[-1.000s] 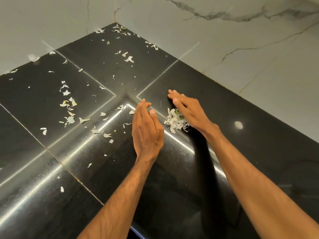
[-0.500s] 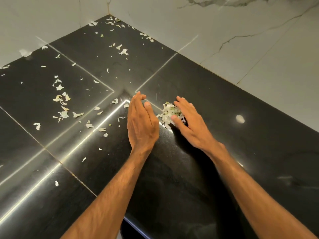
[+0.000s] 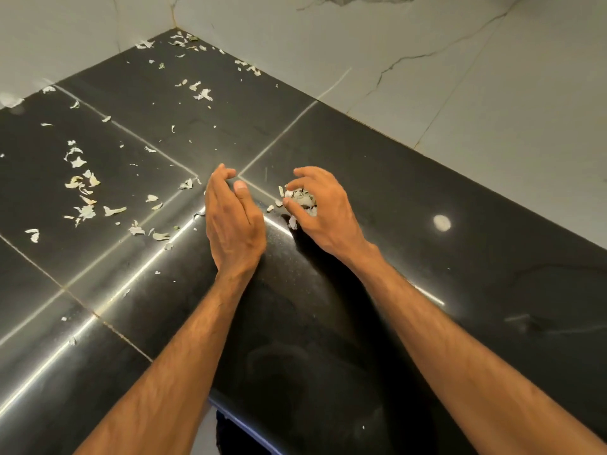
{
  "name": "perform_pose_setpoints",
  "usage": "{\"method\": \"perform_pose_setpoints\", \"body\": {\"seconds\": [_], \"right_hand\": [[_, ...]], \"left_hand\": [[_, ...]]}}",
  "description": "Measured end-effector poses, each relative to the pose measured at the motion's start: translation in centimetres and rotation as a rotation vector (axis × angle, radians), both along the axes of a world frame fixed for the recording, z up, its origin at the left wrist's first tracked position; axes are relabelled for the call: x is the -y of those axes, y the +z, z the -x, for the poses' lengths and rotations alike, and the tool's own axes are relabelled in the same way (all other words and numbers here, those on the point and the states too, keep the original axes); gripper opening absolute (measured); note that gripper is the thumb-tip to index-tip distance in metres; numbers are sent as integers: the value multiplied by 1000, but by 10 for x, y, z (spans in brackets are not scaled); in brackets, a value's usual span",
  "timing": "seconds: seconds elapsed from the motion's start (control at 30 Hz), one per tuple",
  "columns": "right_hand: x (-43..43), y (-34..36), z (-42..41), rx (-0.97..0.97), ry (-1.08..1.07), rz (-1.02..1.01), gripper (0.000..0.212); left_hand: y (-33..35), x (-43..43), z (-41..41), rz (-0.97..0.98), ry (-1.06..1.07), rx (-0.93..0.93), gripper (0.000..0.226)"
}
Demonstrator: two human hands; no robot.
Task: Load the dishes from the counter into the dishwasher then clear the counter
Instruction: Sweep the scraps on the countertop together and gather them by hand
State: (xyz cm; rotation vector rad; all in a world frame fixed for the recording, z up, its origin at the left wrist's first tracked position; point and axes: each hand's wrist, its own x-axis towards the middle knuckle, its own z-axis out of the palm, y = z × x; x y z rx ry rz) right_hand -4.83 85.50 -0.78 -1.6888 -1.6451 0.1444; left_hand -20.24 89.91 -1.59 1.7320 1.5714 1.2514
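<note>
A small pile of pale vegetable peel scraps [image 3: 300, 200] lies on the black counter [image 3: 410, 224] near its middle. My right hand [image 3: 323, 211] curls its fingers and thumb round that pile, gathering it. My left hand [image 3: 233, 221] stands on its edge just left of the pile, fingers loosely bent and cupped toward it, holding nothing. More loose scraps [image 3: 83, 195] are scattered over the left half of the counter and in the far corner [image 3: 180, 42].
White marble wall [image 3: 427, 44] runs along the back and right of the counter. The counter's front edge [image 3: 243, 421] is near the bottom middle, with a dark gap below. A small pale spot [image 3: 441, 222] shows on the counter at right.
My right hand swept the pile leftward toward my left hand, then curled its fingers round the scraps. My left hand stayed upright on its edge, its fingers now bent.
</note>
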Motion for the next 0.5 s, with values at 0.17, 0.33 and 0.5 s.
{"method": "perform_pose_setpoints", "body": {"seconds": [0.17,0.33,0.5], "right_hand": [[30,-2,-4,130,56,161,83],[14,-3,-9,143,-18,284,101],[-7,13,-19,-193,22,295,95]], "left_hand": [[0,1,1,-6,10,-11,32],[2,2,0,-12,3,-17,31],[2,-1,-1,-1,-14,-52,28]]}}
